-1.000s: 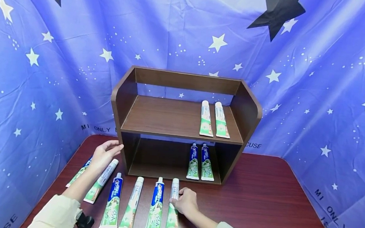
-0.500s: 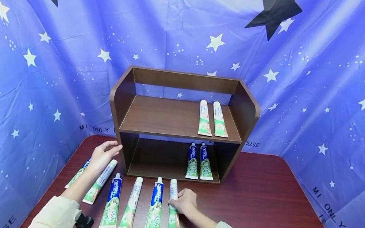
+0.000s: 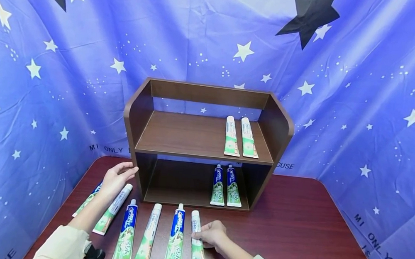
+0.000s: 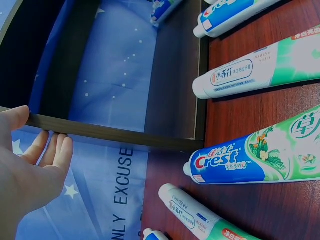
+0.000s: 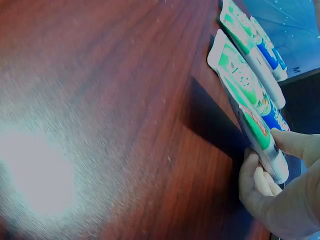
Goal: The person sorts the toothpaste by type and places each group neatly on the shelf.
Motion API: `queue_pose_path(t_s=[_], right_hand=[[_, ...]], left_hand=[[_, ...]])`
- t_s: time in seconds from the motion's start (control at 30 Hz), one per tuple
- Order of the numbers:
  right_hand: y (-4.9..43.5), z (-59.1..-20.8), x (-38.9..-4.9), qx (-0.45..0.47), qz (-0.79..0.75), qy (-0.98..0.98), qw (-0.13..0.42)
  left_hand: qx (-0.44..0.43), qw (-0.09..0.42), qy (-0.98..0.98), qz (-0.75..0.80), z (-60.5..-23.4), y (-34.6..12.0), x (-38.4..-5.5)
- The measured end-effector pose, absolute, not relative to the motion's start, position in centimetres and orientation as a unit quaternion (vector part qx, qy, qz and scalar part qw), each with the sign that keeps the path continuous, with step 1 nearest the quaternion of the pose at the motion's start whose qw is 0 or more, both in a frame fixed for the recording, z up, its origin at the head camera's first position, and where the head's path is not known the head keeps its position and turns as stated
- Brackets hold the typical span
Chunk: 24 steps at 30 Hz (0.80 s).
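My right hand (image 3: 213, 234) pinches a white-and-green toothpaste tube (image 3: 198, 254) between thumb and fingers. In the right wrist view this tube (image 5: 252, 125) is tilted, and a dark shadow lies on the table beside it. My left hand (image 3: 115, 179) is at the left side panel of the brown two-tier shelf (image 3: 188, 134). Seen from the left wrist, the thumb is on one side of the panel's edge (image 4: 100, 131) and the fingers on the other. Left of the held tube lies a blue-and-green Crest toothpaste tube (image 3: 175, 243).
Farther left on the table (image 3: 295, 229) lie more tubes, among them a white-and-green one (image 3: 147, 238) and a Crest one (image 3: 125, 238). Two white-and-green tubes (image 3: 231, 138) stand on the upper tier, two Crest tubes (image 3: 218, 189) on the lower. A starry blue curtain (image 3: 343, 117) surrounds the table.
The tube in my right hand has turned, its flat end swinging to the right and its cap slightly left. My left hand stays at the shelf's side panel.
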State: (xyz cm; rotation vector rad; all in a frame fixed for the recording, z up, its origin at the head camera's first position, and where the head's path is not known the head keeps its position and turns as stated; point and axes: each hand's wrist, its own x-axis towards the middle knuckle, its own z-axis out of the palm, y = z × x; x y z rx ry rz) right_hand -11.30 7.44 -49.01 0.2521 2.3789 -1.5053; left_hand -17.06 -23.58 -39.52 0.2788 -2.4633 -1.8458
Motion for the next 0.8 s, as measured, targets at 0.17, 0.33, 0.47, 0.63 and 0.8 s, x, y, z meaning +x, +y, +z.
queue_pose_path(t_s=[0.17,0.33,0.47,0.63,0.8], right_hand=[[7.5,-48.2,-10.6,0.082,-0.551,0.805,0.203],[7.8,-47.0,-10.7,0.058,-0.563,0.795,0.218],[8.0,-45.6,-11.1,0.042,-0.592,0.772,0.230],[8.3,-43.9,-11.3,0.033,-0.612,0.752,0.242],[8.6,-42.6,-11.4,0.027,-0.636,0.730,0.250]], left_hand=[[0.091,0.028,-0.797,-0.597,-39.5,-23.6,-17.0],[0.089,0.030,-0.801,-0.591,-39.3,-23.5,-16.9],[0.087,0.028,-0.803,-0.589,-39.3,-23.6,-16.9],[0.086,0.026,-0.804,-0.588,-39.3,-23.6,-16.9],[0.087,0.029,-0.802,-0.591,-39.3,-23.5,-16.8]])
